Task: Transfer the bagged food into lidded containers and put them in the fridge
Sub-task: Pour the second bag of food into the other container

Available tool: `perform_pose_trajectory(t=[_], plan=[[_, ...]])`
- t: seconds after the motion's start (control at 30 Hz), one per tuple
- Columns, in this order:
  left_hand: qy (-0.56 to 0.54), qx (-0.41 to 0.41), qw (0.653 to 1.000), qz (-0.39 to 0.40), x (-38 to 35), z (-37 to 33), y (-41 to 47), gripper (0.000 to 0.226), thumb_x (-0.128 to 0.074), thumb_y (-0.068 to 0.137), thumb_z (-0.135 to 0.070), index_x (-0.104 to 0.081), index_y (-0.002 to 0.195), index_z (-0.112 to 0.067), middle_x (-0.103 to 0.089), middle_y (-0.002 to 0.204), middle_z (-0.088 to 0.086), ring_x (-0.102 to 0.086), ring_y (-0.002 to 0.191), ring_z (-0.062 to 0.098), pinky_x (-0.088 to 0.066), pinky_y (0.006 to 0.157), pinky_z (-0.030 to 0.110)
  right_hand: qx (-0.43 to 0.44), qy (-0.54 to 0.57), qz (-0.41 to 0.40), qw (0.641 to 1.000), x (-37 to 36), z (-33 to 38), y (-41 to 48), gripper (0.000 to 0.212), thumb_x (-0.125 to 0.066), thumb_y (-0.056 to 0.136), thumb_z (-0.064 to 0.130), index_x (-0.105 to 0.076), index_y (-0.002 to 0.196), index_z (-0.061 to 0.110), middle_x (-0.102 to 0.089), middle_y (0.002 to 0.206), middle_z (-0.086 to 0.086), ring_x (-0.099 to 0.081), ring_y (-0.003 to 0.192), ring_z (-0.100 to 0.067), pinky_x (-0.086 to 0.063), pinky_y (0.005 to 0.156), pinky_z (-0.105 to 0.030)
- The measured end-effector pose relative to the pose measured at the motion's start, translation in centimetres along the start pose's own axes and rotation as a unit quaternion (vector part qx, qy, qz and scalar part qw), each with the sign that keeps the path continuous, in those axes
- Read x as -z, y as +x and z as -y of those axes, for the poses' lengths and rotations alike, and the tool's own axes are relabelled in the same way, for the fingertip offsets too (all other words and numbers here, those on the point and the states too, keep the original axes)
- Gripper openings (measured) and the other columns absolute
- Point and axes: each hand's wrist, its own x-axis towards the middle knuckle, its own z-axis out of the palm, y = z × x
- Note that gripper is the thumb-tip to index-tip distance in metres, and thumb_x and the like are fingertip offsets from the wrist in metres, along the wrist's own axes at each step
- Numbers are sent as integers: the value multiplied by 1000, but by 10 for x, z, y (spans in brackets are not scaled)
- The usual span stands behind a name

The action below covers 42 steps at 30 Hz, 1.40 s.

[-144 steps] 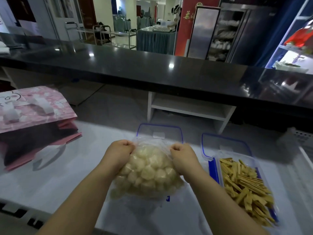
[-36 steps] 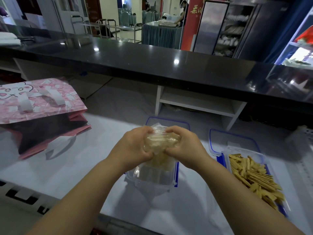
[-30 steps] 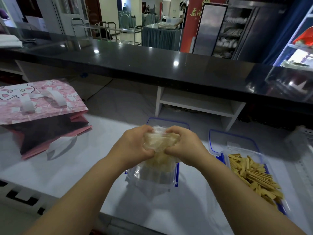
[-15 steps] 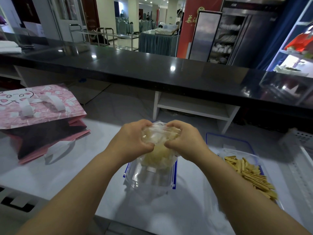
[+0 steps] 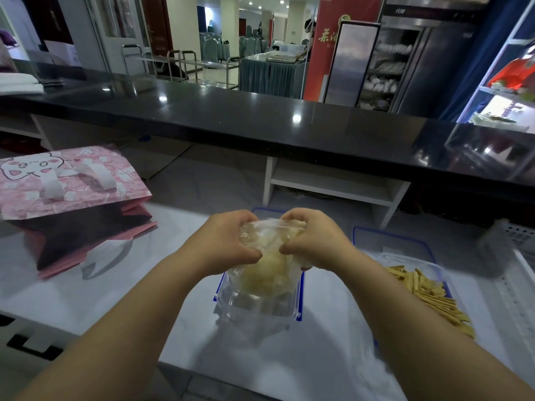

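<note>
Nearest: two bare forearms reaching in over the white worktop (image 5: 139,285).

Then a clear container (image 5: 260,309) with blue clips, standing on the worktop. Near end looks bare of food.

Directly above it, a thin clear bag (image 5: 267,273) of pale, rounded food pieces. Bulk sagging down to the container's rim, perhaps just inside. Cannot tell which end of the bag faces down.

Left grip (image 5: 228,241) clenched on the bunched plastic at the bag's top; right grip (image 5: 315,241) clenched on the same bunch from the other side. Knuckles near together, bag crumpled between them.

Judged step: emptying this bag into the container, pieces not yet out.

Next move, as a guess: needs the bag's mouth kept inside the container walls while squeezing or shaking the pieces down. Then bag aside, lid on.

To the right on the worktop, a second container (image 5: 419,287) already holding tan strips, its blue-rimmed lid (image 5: 390,241) lying open behind. Not yet closed.

To the left, a pink tote (image 5: 66,183) lying on its side.

Farther back: white shelf unit (image 5: 333,183) under a long black counter (image 5: 231,117). Fridge not identified with certainty.
</note>
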Motion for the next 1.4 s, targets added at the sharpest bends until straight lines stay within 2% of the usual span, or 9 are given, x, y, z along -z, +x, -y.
perform_pose_trajectory(t=[0.17,0.27,0.43,0.53,0.83,1.1,1.27,1.4], plan=[[5,3,1000,-1,11,-2,2,35,-76,63,-27,-62,94,-36,-62,84,-14,-62,73,3,-58,66,29,7,-2,3,1000,3,5,0,40,-71,74,6,-58,100,33,-55,86,7,-60,72,-16,-48,42,-19],[38,18,998,38,15,-4,3,31,-75,63,-30,-64,91,-31,-64,82,-11,-62,71,5,-54,59,26,-16,-52,50,997,7,11,0,37,-72,76,10,-58,104,31,-54,88,4,-61,74,-18,-51,44,-21],[47,29,997,63,15,-5,5,30,-76,62,-31,-65,90,-28,-66,81,-7,-64,72,9,-59,67,33,-33,-64,60,996,7,16,2,34,-71,78,10,-58,104,29,-54,89,2,-61,76,-19,-51,46,-20],[47,29,996,74,19,-7,7,31,-77,64,-30,-65,92,-26,-66,82,-6,-65,73,11,-59,65,31,-34,-58,67,995,9,19,3,34,-72,78,10,-59,104,28,-55,91,0,-61,76,-19,-50,45,-20],[54,10,996,68,24,-9,11,37,-77,64,-32,-65,99,-26,-66,87,-7,-64,78,11,-60,75,38,-29,-71,66,995,17,25,3,33,-71,79,11,-58,104,28,-54,89,3,-60,75,-17,-49,45,-18],[26,-4,997,68,25,-13,14,31,-78,63,-34,-64,91,-30,-66,81,-7,-65,71,9,-61,69,35,-42,-67,65,995,26,24,1,30,-72,79,12,-60,102,27,-59,87,0,-61,74,-16,-49,45,-18],[10,4,998,56,13,-3,24,40,-79,64,-34,-63,101,-32,-65,90,-10,-63,78,7,-59,74,34,-43,-52,38,997,17,12,14,28,-71,80,14,-59,102,27,-59,93,-2,-62,77,-18,-51,47,-20],[-5,14,999,50,0,11,30,66,-82,64,-34,-54,124,-33,-62,109,-9,-60,89,9,-57,80,31,-80,-2,49,996,6,2,23,44,-75,77,16,-59,117,23,-58,108,-7,-63,87,-23,-59,57,-29]])
